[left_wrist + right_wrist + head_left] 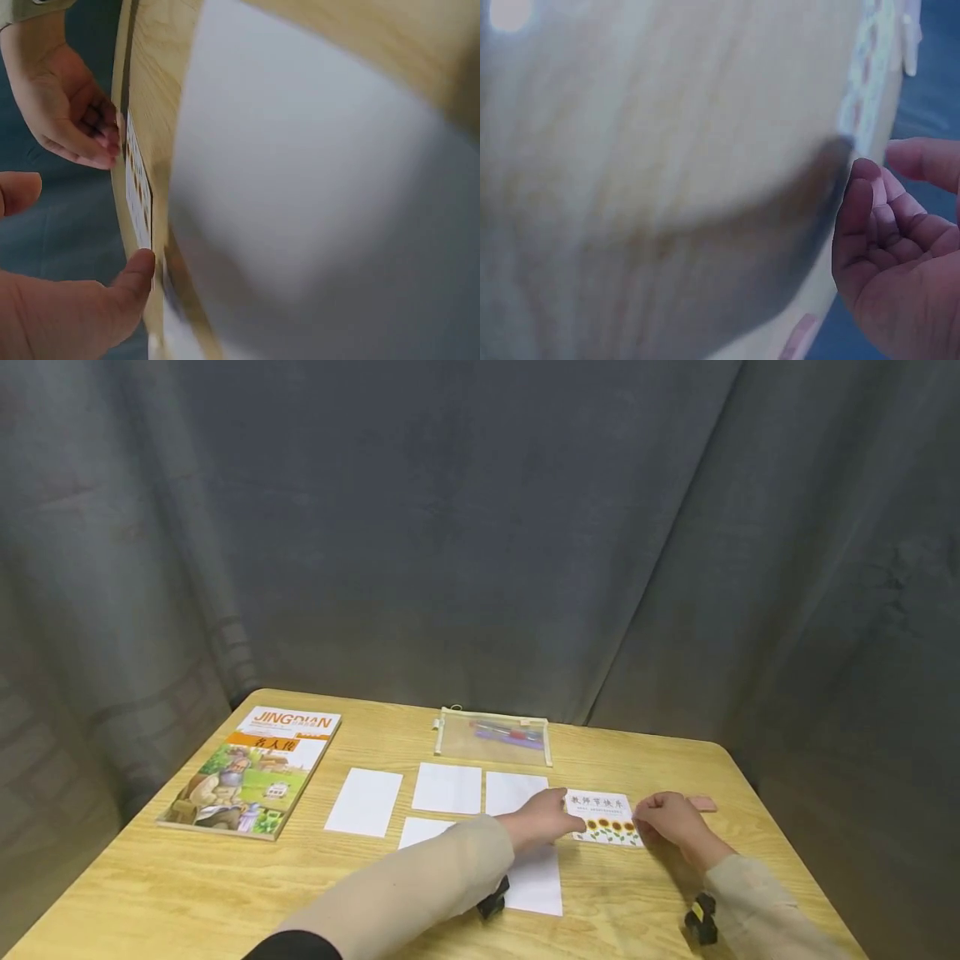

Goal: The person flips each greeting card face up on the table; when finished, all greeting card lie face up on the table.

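Observation:
A white greeting card (603,817) printed with a row of sunflowers and Chinese characters lies on the table at the right of several blank white cards. Along its left edge is my left hand (542,818), thumb and finger spread apart. In the left wrist view the left thumb (135,281) touches the card's near end. My right hand (675,820) is by the card's right edge, fingers loosely bent. The right wrist view shows that hand (900,262) with thumb and fingertips apart, beside the blurred card (868,75).
Blank white cards, one of them upright (363,802), lie left of the hands. A mesh zip pouch (472,739) holding pens is behind them. A colourful book (251,777) lies at the left. Beyond the right hand is a small pink block (702,803). A grey curtain hangs behind the table.

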### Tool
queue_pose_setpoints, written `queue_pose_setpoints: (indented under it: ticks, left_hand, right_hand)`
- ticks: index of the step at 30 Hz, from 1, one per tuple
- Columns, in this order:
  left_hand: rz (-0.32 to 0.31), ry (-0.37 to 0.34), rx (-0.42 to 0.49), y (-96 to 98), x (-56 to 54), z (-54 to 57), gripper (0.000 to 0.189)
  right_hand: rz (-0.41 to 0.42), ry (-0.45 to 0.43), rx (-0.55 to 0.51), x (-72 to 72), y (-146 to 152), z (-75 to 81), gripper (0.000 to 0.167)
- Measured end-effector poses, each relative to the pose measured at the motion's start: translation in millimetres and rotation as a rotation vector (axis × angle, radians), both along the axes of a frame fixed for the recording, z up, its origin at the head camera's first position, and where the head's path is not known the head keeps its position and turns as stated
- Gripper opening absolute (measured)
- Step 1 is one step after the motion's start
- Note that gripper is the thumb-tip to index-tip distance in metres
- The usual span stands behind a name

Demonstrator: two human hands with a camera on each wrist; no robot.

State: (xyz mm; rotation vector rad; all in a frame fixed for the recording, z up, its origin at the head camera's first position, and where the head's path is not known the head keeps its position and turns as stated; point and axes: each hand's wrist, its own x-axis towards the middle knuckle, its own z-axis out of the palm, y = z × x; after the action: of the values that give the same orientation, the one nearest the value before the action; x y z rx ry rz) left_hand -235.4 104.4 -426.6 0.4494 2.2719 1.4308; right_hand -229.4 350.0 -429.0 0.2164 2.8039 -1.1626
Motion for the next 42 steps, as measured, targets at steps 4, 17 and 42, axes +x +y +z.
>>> queue_pose_setpoints:
  ticks: [4, 17, 42]
  left_hand:
    - [-0.082, 0.193, -0.165, -23.8, -15.4, 5.2, 0.071]
    - [-0.487, 0.633, -0.72, -69.7, -38.1, -8.0, 0.08]
    - [-0.534, 0.511, -0.846, -73.7, -25.4, -0.7, 0.096]
  right_hand:
    - [0.026, -0.006, -0.071, -3.9, -13.6, 13.0, 0.025]
    - [0.115, -0.106, -0.436, -20.1, -85.6, 14.4, 0.043]
    - [0.038, -0.225, -0.49, -33.7, -105.9, 12.3, 0.033]
